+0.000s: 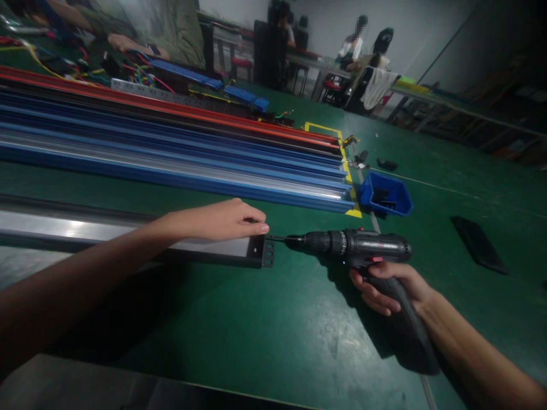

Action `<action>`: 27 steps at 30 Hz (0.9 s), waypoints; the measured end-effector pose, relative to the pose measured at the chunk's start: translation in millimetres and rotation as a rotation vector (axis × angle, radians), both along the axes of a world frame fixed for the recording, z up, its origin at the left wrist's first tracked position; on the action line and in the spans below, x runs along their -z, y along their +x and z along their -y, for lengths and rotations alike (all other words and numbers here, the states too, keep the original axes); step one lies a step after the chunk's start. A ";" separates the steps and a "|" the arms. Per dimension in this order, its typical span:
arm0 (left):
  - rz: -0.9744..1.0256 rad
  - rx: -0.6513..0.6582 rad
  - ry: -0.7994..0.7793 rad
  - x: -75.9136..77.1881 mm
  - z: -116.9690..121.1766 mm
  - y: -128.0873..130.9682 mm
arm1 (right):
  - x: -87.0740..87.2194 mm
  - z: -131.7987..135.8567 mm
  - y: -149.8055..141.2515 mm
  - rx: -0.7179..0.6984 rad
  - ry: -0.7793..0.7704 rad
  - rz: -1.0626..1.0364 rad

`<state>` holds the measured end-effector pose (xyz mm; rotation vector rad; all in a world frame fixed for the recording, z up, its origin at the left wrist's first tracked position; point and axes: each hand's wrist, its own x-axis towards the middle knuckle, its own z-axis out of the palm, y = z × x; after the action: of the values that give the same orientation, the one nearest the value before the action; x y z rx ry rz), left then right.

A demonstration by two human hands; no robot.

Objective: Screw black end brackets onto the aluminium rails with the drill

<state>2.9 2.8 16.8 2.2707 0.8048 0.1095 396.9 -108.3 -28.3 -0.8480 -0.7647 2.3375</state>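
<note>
In my right hand [388,287] is a black cordless drill [363,247], held by its grip and lying level above the green table. Its thin bit [280,238] points left and meets the end of a long grey-and-black metal profile [226,250]. My left hand [222,219] is closed over the profile's far edge, thumb and forefinger close together beside the bit's tip. Whether a screw sits between those fingertips is too small to tell. A black end cap with small holes [268,254] shows at the profile's end.
Behind lie several long blue profiles [256,179] and a red one [192,109]. A blue bin [391,196] with black parts stands right of them, near a dark flat object [478,245]. Wires and blue strips [188,74] lie before a person [171,34]; other people sit farther back.
</note>
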 end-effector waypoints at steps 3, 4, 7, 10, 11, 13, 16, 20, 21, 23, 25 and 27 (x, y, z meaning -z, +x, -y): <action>0.000 0.001 -0.005 -0.5 0.4 0.4 | 0.1 0.0 0.6 0.000 -0.002 0.010; 0.000 -0.001 -0.006 -0.5 0.4 0.5 | 0.1 -0.1 0.9 0.000 -0.003 0.011; 0.003 -0.009 -0.006 -0.3 0.5 0.6 | -0.3 -0.4 1.4 -0.002 -0.017 0.020; 0.005 -0.015 -0.008 0.1 0.3 0.5 | -1.1 -0.7 1.3 -0.005 -0.031 0.029; 0.007 -0.014 -0.010 0.2 0.2 0.5 | -1.3 -0.8 1.2 -0.004 -0.031 0.030; 0.008 -0.012 -0.015 0.5 0.0 0.4 | -1.5 -0.8 1.0 0.000 -0.031 0.034; 0.008 -0.008 -0.019 0.9 -0.3 0.2 | -1.2 -0.6 0.8 0.007 -0.027 0.034; 0.014 -0.006 -0.014 0.6 -0.3 -0.1 | -0.6 -0.5 1.2 0.006 -0.031 0.041; 0.014 -0.006 -0.012 0.3 -0.2 -0.2 | -0.5 -0.5 1.4 0.006 -0.033 0.044; 0.011 -0.009 -0.010 -0.6 0.0 -0.1 | -0.5 -0.3 1.6 0.005 -0.031 0.047; 0.007 -0.006 -0.010 -1.4 0.3 0.2 | -0.7 -0.2 1.5 0.003 -0.024 0.038; 0.004 -0.001 -0.008 -1.8 0.4 0.6 | -1.0 -0.3 1.2 -0.004 -0.023 0.028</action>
<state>3.5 2.4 18.6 2.2618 0.8024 0.1107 398.1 -108.0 -27.4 -0.8914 -0.7533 2.3461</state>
